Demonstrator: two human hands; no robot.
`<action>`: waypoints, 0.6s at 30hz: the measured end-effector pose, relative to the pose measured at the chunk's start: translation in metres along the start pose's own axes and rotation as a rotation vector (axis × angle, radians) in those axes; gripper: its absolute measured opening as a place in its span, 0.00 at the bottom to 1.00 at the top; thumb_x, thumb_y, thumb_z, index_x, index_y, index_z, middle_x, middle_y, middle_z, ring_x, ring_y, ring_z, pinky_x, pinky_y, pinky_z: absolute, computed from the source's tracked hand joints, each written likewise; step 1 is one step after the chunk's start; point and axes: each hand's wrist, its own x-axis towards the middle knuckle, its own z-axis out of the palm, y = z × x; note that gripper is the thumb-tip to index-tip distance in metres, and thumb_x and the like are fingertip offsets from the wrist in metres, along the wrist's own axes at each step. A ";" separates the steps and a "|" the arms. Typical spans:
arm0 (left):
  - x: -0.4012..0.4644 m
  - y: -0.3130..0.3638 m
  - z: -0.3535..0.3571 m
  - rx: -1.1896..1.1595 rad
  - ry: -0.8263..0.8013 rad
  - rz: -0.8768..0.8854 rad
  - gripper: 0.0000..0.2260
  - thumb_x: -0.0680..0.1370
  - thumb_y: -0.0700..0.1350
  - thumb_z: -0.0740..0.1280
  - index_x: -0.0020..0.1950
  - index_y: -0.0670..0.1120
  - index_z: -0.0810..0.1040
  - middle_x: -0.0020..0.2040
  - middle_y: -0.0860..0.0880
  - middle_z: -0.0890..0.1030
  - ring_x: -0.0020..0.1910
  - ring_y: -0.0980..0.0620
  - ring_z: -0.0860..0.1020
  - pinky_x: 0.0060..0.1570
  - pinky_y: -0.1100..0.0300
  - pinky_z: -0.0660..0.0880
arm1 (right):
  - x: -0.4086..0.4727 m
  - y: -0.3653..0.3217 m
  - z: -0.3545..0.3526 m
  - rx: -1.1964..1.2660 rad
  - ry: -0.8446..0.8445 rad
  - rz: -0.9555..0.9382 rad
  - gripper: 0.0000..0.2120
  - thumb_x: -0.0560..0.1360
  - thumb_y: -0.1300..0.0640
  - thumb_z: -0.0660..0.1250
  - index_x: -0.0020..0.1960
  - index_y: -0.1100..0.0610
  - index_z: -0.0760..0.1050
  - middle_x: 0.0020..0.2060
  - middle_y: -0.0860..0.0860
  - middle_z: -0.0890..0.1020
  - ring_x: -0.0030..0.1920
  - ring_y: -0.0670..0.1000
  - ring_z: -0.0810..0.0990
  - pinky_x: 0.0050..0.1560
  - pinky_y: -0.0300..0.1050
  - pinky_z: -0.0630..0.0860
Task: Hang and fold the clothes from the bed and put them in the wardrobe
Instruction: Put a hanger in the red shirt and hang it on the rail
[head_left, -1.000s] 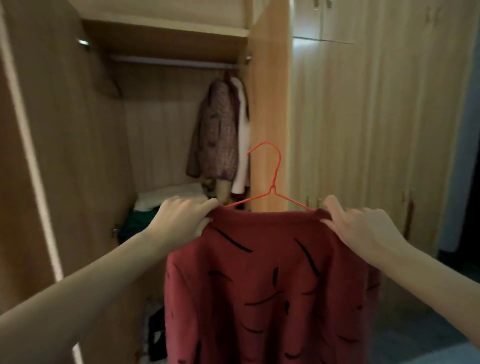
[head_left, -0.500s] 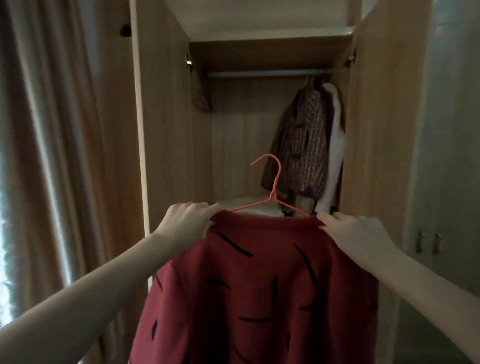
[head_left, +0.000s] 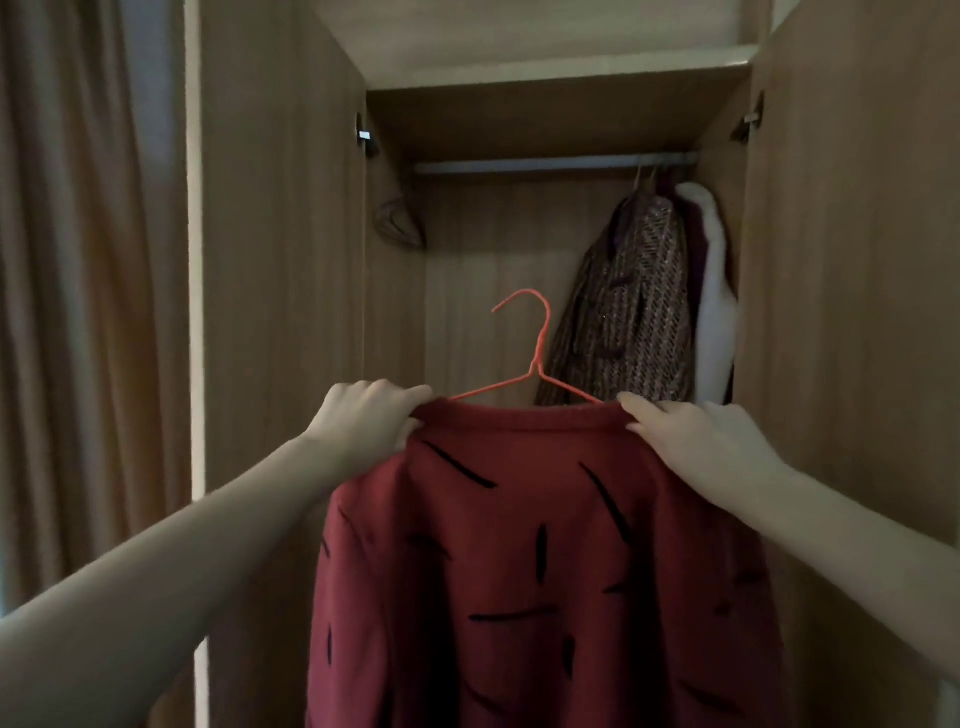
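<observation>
A red sweater (head_left: 540, 566) with black dashes hangs on an orange wire hanger (head_left: 535, 358), held up in front of the open wardrobe. My left hand (head_left: 366, 421) grips the sweater's left shoulder. My right hand (head_left: 696, 441) pinches the right shoulder by the collar. The hanger's hook points up and left, well below the metal rail (head_left: 550, 165) inside the wardrobe.
A patterned brown garment (head_left: 628, 306) and a white one (head_left: 717, 312) hang at the rail's right end. The left wardrobe door (head_left: 280, 249) and the right door (head_left: 852, 260) stand open on either side. A curtain (head_left: 88, 291) hangs at the far left.
The view has swung left and drawn closer, so the wardrobe opening now sits straight ahead. The sweater on its hanger has risen slightly toward the rail; both hands keep their hold.
</observation>
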 end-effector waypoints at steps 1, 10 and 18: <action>0.011 0.001 0.005 0.005 0.003 -0.003 0.08 0.81 0.53 0.58 0.59 0.57 0.69 0.49 0.50 0.81 0.50 0.43 0.80 0.42 0.52 0.73 | 0.006 0.005 0.007 -0.009 0.011 0.014 0.18 0.79 0.43 0.54 0.66 0.47 0.67 0.41 0.48 0.82 0.37 0.55 0.84 0.29 0.44 0.67; 0.099 0.007 0.064 -0.048 0.068 -0.002 0.07 0.80 0.53 0.58 0.57 0.59 0.68 0.50 0.52 0.81 0.50 0.44 0.80 0.41 0.53 0.71 | 0.032 0.058 0.084 -0.085 0.232 -0.189 0.24 0.78 0.49 0.54 0.64 0.61 0.77 0.29 0.52 0.79 0.20 0.55 0.75 0.17 0.42 0.65; 0.186 0.000 0.123 0.054 0.181 0.075 0.08 0.81 0.54 0.58 0.58 0.54 0.69 0.53 0.54 0.81 0.53 0.46 0.80 0.38 0.55 0.68 | 0.076 0.084 0.157 -0.129 0.188 -0.110 0.20 0.78 0.49 0.54 0.60 0.60 0.76 0.31 0.53 0.81 0.21 0.55 0.77 0.19 0.42 0.67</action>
